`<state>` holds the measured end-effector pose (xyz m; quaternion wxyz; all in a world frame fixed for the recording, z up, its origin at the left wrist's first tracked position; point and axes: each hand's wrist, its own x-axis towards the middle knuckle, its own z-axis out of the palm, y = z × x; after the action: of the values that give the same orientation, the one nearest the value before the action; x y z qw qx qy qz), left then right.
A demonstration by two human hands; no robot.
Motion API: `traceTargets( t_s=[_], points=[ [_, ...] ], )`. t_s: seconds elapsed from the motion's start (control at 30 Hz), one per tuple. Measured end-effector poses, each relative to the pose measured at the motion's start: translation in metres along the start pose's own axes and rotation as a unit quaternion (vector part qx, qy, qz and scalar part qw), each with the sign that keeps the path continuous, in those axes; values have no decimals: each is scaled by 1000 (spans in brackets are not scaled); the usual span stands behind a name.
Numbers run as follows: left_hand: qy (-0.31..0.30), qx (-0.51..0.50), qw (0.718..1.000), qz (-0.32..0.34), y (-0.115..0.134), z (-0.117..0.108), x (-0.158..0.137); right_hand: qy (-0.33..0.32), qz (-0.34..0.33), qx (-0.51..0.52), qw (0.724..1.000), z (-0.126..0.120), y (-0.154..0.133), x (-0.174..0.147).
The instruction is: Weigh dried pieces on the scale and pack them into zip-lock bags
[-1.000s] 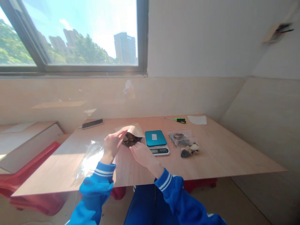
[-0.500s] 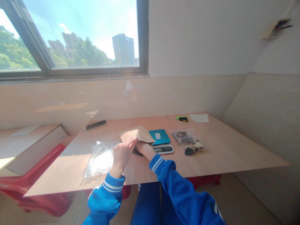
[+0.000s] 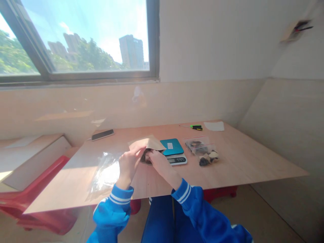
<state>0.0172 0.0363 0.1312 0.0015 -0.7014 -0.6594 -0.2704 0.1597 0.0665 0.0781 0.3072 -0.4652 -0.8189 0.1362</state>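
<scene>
Brown bag held open beside a kitchen-type scale

Brown and creased, the bag point(image 3: 148, 143) is over the table point(image 3: 243, 165), just left of a scale point(image 3: 172, 147), with its mouth facing the person and its right corner overlapping the scale's edge from this view. The left hand point(image 3: 130, 164) pinches the rim of the bag between thumb and fingers, lifting the upper side into a flap. The right hand point(image 3: 162, 164) has its fingertips inside the mouth, among dark contents; whether they are closed on a piece cannot be told.

The scale has a teal platform with a white label and a white base with a dark panel. To its right lies a clear zip bag point(image 3: 197, 144) of dark pieces, and dark and pale pieces point(image 3: 209, 158) sit at its near end, inside or outside being unclear. Left of the hands, shiny clear plastic point(image 3: 105, 173) catches strong sunlight. Farther back are a phone point(image 3: 102, 135) on the left, and screwdrivers point(image 3: 196, 127) with green and black handles beside white paper point(image 3: 214, 126) on the right.
</scene>
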Motion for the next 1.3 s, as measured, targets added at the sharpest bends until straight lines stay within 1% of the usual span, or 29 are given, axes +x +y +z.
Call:
traceTargets(
  t_s=[0.1, 0.23, 0.33, 0.43, 0.53, 0.77, 0.87, 0.97, 1.03, 1.1, 1.17, 1.3],
  points=[
    [-2, 1, 1000, 12, -2, -3, 4, 18, -16, 14, 1000, -15, -7, -10],
    [1, 9, 1000, 18, -3, -5, 11, 39, -17, 94, 995, -35, -10, -17],
    [2, 5, 1000, 19, -5, -4, 14, 51, -13, 151, 987, -45, -3, -19],
    [5, -5, 1000, 19, -6, -3, 13, 64, -3, 201, 977, -49, 7, -20],
    [11, -6, 1000, 5, -6, -2, 11, 61, 15, 262, 963, -52, 13, -21],
    [34, -40, 999, 7, -6, -4, 14, 81, 64, 394, 913, -68, 19, -27],
    [38, -38, 998, -13, -11, -6, 17, 120, 78, 426, 893, -77, 36, -33],
    [40, -38, 998, -42, -18, -6, 17, 186, 101, 434, 876, -82, 66, -39],
    [38, -41, 997, -48, -22, -5, 17, 215, 121, 423, 872, -81, 88, -40],
    [36, -42, 997, -47, -24, -3, 15, 223, 136, 399, 879, -75, 108, -38],
    [32, -42, 998, -41, -24, -1, 13, 229, 141, 362, 893, -63, 125, -31],
    [26, -43, 998, -31, -23, 1, 10, 250, 136, 272, 919, -37, 148, -12]
  ],
)
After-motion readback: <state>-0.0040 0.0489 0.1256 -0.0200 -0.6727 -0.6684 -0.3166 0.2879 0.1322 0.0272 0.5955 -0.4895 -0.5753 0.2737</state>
